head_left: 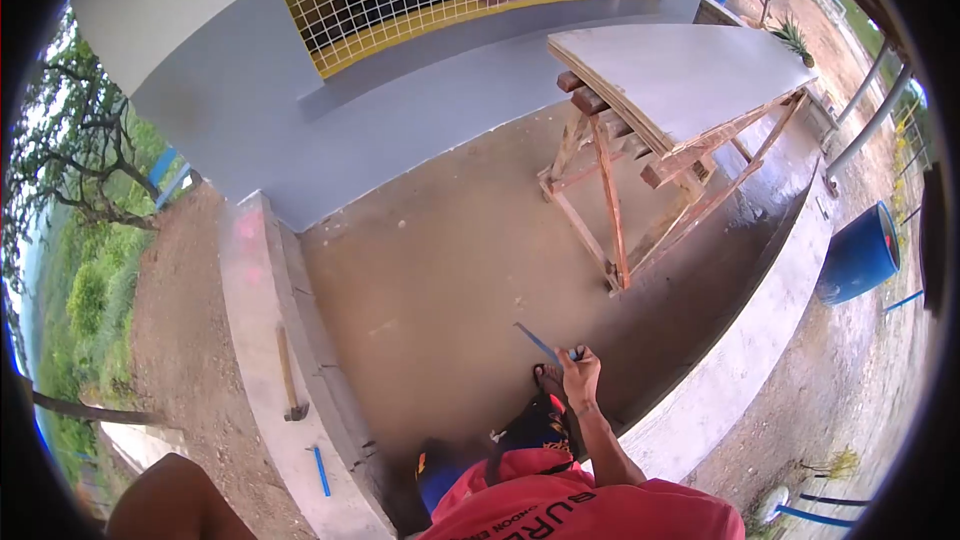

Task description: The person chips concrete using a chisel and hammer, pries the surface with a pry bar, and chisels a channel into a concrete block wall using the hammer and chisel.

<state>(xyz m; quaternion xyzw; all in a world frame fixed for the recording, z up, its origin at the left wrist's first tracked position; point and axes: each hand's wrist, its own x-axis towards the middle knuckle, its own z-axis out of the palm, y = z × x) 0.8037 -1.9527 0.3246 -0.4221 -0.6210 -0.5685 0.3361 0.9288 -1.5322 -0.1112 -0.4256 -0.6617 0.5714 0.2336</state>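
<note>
My right hand point(580, 378) is closed around the handle of a thin blue-grey tool point(536, 340), which looks like a blade or file and points up and to the left over the brown floor point(430, 260). Below that hand a sandalled foot point(547, 377) shows. At the lower left only a bent part of my left arm point(175, 500) is in view; the left hand itself is out of the frame. On the low wall point(250, 340) at the left lie a hammer with a wooden handle point(288, 370) and a small blue tool point(321, 470).
A wooden trestle table point(690, 80) with a pale board top stands at the upper right. Behind it is a grey wall point(400, 130) with a yellow-framed mesh window point(460, 0). A blue barrel point(860, 255) stands beyond the curved low wall on the right.
</note>
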